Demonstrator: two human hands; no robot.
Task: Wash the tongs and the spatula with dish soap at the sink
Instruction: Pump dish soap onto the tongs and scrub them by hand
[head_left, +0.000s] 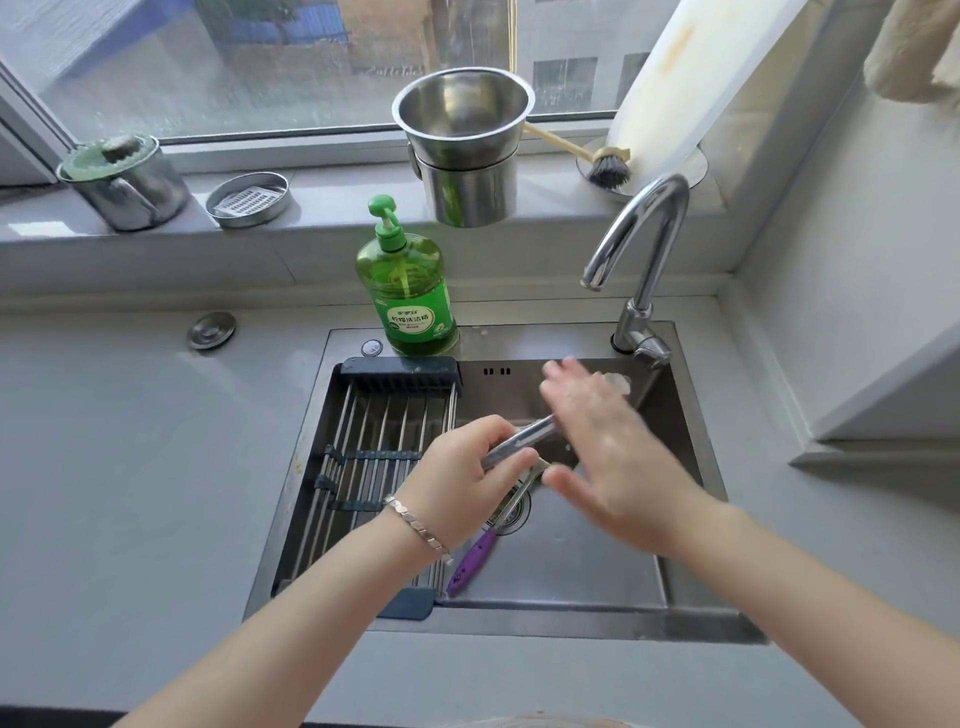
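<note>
My left hand (467, 478) grips the steel tongs (522, 439) over the sink (696, 441). The tongs point up and to the right, and their far end is hidden behind my right hand (608, 447). That hand is flat with fingers spread, blurred, lying across the tongs without grasping them. A spatula with a purple handle (475, 558) lies on the sink floor below my left wrist, its metal shaft running up toward the drain. A green dish soap bottle (408, 291) with a pump stands upright on the sink's back ledge.
A roll-up drying rack (374, 457) covers the sink's left part. The faucet (641, 244) arches over the back right corner, no water running. On the windowsill stand stacked steel pots (465, 150), a lidded tin, a small dish, a brush and a paper roll. Grey counter surrounds the sink.
</note>
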